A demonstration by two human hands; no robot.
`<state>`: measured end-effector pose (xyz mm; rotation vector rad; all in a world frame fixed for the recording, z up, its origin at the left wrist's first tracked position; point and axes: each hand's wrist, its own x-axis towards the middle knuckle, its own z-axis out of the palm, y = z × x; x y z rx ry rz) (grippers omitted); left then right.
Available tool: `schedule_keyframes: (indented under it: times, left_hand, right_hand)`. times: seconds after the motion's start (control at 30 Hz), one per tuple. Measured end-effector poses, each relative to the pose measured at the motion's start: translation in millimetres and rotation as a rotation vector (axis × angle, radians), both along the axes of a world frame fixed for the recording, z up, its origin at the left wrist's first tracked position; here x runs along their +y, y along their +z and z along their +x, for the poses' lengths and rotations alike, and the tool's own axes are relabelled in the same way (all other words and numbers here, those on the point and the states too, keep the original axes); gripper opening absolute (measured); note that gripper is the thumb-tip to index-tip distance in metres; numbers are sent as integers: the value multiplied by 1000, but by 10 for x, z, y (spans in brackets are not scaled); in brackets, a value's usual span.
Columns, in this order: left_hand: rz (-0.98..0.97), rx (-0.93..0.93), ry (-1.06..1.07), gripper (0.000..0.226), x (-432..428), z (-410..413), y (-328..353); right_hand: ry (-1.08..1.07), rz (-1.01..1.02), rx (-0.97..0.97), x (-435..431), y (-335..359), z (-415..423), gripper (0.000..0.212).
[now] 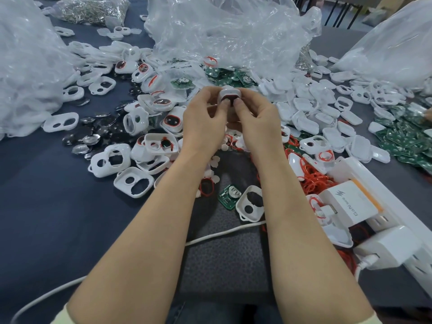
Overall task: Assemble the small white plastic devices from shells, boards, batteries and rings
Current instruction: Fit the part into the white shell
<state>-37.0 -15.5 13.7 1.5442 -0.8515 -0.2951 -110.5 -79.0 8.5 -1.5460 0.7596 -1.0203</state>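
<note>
Half the shell (230, 94) hides between left hand (205, 121) and right hand (257, 123).

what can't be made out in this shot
- Head view: thumbs of the left hand and right hand cover the inside of the held shell; any board or battery in it is hidden.
- Head view: the clear plastic bag covers part of the green boards pile.
- Head view: the power strip is cut off by the right edge.
</note>
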Motion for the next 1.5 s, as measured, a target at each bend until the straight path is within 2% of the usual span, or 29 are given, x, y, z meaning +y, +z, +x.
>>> schedule_keyframes:
  times: [0.23, 0.37, 0.63, 0.8, 0.93, 1.13, 1.27, 1.5]
  left_hand:
    - [9, 1, 28, 5, -11, 27, -15]
    - [-16, 25, 34, 12, -16, 22, -19]
    - [-31, 110, -38, 23, -26, 8, -21]
    - [-46, 152, 1, 14, -45, 22, -39]
    - [-65, 185, 33, 15, -50, 31, -54]
    - [-111, 168, 93, 18, -36, 13, -30]
    - [-127, 180, 107, 17, -25, 9, -18]
    - [-46, 49, 62, 19, -21, 2, -36]
  right_hand:
    - [-5, -34, 19, 6, -4, -2, 21]
    - [-14, -80, 88, -9, -14, 10, 21]
    - [0, -20, 60, -26, -20, -28, 20]
    - [-71, -68, 101, -7, -12, -33, 10]
    - [-58, 31, 42, -18, 6, -50, 10]
    - [144, 143, -58, 23, 26, -72, 8]
    - [98, 83, -32, 34, 17, -56, 8]
    - [104, 107, -64, 34, 16, -37, 7]
